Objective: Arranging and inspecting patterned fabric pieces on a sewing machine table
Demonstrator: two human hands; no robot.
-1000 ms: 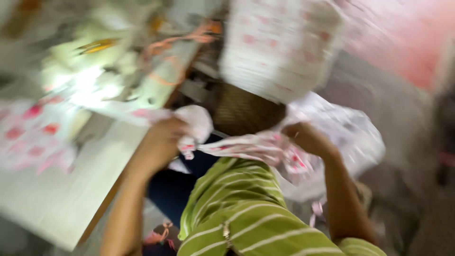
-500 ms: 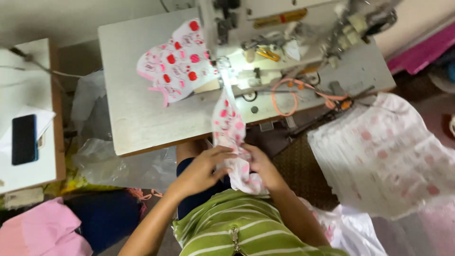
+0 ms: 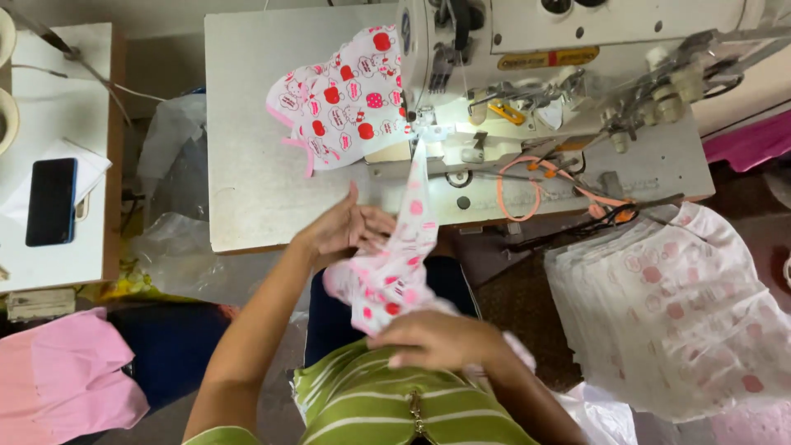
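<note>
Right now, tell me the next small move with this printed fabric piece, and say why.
Probably slide the printed fabric piece up onto the machine table toward the presser foot. A narrow strip of it already runs up to the needle area, while the bulk sits bunched over the lap between the left hand and the right hand, off the table. An already sewn piece lies behind the foot.

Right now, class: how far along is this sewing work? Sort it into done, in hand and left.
Done: a printed piece lies behind the sewing machine. In hand: left hand and right hand hold a printed strip leading to the needle. Left: a stack of printed fabric apparently waits alongside.
</note>
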